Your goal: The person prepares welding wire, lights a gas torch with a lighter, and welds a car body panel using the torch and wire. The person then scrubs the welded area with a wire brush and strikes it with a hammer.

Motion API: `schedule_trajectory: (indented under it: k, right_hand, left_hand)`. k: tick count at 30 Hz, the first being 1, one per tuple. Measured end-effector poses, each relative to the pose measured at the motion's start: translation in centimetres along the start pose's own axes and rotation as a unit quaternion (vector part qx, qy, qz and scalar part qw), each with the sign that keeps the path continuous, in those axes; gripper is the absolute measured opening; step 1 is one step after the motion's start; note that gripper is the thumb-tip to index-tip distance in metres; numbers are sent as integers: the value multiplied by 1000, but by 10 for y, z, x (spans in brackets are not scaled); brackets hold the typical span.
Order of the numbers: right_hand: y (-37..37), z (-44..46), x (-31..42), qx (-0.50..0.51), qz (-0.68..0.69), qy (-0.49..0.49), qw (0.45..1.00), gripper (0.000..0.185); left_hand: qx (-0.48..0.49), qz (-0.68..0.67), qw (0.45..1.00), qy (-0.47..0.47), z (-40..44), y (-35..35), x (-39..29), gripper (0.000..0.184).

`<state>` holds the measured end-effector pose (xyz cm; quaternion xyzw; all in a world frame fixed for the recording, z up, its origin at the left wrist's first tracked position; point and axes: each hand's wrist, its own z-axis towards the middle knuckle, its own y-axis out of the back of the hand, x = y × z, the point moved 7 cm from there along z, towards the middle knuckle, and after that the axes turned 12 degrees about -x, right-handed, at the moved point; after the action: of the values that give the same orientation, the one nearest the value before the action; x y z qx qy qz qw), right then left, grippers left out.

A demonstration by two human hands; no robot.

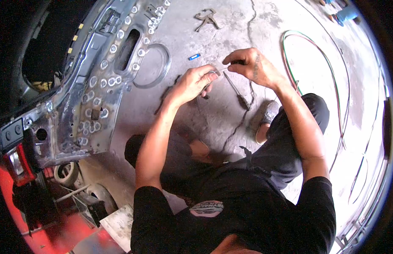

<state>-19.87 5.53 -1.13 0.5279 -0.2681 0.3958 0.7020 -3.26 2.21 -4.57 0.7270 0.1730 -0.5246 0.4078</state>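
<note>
Crouching over the concrete floor, I hold both hands up in front of me. Thumb and fingers of my left hand [195, 83] are pinched round a short, thin, pale wire [222, 69]. The other end of that wire meets the fingertips of my right hand [255, 67], which are closed in a pinch as well. Beneath the hands a slim metal rod-like tool [237, 90] lies on the floor. A small blue object [194, 56] with a white label lies beyond my left hand. Its kind is too small to tell.
A bare metal car body panel [99, 84] with many weld spots stands at left. Beside it lies a coil of wire [166, 67]. A metal clamp [208, 19] is farther out. Red and green hoses [285, 51] loop at right. A red tail light [19, 165] is lower left.
</note>
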Motion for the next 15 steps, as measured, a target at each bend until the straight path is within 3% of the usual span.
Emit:
schedule_trajectory:
  k: [2, 9, 11, 13, 15]
  right_hand:
    - [4, 0, -2, -26, -3, 22, 999, 17]
    - [12, 1, 8, -126, -9, 50, 991, 18]
    - [17, 1, 4, -168, 13, -34, 985, 19]
    - [18, -1, 0, -193, 64, -100, 974, 22]
    - [4, -7, -13, -181, 65, -114, 975, 22]
  left_hand:
    - [-5, 53, 999, 10, -1, 5, 1, 27]
    - [-86, 11, 995, -57, 8, 17, -14, 29]
    - [-152, 22, 981, -123, 15, 26, -20, 30]
    - [-239, -140, 953, -126, 27, 42, -9, 30]
    - [-328, -301, 886, -127, 44, 64, 10, 29]
